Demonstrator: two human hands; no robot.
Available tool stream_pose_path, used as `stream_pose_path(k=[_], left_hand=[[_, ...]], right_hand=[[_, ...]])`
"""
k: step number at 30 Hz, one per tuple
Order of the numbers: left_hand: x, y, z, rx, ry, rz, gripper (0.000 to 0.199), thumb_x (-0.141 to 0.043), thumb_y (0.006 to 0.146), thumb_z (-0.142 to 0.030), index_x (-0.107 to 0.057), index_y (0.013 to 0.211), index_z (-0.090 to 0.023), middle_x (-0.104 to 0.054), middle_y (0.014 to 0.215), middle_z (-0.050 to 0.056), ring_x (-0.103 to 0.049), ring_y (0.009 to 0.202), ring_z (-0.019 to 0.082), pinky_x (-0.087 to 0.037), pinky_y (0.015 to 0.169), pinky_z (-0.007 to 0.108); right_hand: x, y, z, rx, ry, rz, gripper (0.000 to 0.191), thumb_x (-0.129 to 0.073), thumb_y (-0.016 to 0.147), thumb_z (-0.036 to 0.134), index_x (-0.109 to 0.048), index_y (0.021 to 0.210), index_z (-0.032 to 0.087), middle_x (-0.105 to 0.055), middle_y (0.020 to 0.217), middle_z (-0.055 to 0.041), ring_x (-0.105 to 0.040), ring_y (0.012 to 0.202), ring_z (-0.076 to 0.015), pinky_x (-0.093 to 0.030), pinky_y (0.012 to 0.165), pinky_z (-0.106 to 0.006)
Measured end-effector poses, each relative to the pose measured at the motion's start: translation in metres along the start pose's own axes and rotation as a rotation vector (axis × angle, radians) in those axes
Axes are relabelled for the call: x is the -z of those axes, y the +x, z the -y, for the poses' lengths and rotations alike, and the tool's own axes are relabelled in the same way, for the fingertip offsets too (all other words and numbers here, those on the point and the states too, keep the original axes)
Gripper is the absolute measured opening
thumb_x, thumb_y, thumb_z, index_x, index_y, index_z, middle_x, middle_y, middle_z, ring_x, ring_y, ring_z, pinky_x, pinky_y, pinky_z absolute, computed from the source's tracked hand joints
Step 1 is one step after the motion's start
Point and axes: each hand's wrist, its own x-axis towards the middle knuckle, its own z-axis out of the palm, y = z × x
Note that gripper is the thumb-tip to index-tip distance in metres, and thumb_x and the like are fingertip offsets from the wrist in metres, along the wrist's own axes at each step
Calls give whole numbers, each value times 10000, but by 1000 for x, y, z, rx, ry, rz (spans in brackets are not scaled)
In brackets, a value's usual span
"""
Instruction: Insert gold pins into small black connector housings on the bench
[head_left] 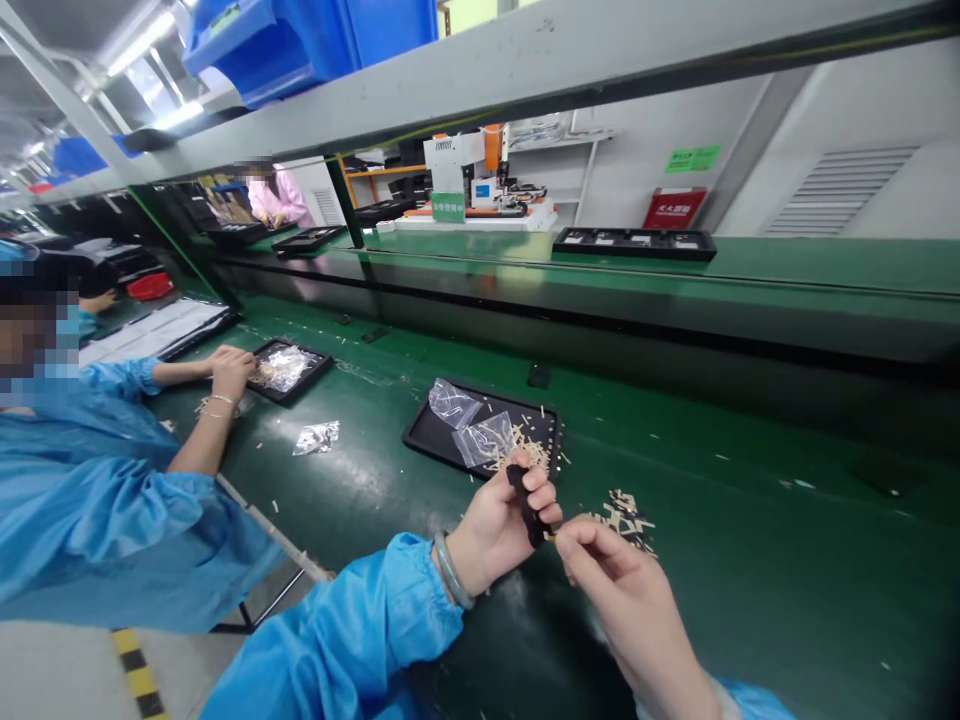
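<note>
My left hand (504, 528), with a bangle at its wrist, is wrapped round a dark, elongated part (527, 505) held over the green bench. Thumb and forefinger of my right hand (611, 570) are pinched at the part's lower end, where something small and yellowish shows; its shape cannot be made out. Just behind my left hand lies a black tray (435, 435) with clear plastic bags (484, 438) and many small beige strips (531, 450). A loose pile of beige and dark strips (626, 515) lies on the bench beyond my right hand.
At the left a person in a blue smock (135, 500) reaches to another black tray (304, 385). A small clear bag (316, 438) lies between the trays. Behind the bench (750, 480) runs a raised ledge with a long black tray (634, 243); a grey beam crosses above.
</note>
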Motion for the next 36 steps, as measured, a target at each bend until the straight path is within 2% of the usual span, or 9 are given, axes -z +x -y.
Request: stream_pose_path(k=[7, 17, 24, 36], left_hand=[[-4, -1, 1, -37, 60, -49, 183, -630, 737, -139, -457, 780, -182, -363, 647, -43, -369, 533, 68, -313, 529, 194], [-2, -1, 1, -52, 86, -35, 157, -613, 759, -150, -463, 791, -179, -381, 658, -37, -378, 548, 69, -321, 541, 192], [-6, -4, 2, -96, 193, -58, 119, -562, 781, -116, -461, 803, -175, -397, 677, -27, -386, 566, 71, -328, 555, 192], [-8, -5, 3, -281, 487, -154, 180, -587, 813, -316, -486, 812, -167, -438, 668, -24, -394, 566, 77, -334, 539, 199]], right_hand=[[-2, -2, -2, 62, -143, -3, 217, -555, 783, 336, -554, 617, 196, -523, 661, -4, -463, 590, -133, -370, 537, -229], [-3, 0, -7, 57, -164, 6, 215, -543, 795, 331, -554, 630, 194, -515, 658, 1, -459, 576, -126, -378, 525, -226], [-4, -1, 1, 119, -214, -9, 202, -535, 797, 291, -538, 618, 196, -517, 637, -2, -485, 584, -134, -405, 528, -228], [-3, -2, 2, 97, -213, 9, 219, -540, 806, 339, -568, 640, 199, -549, 649, -9, -517, 598, -146, -417, 535, -237]])
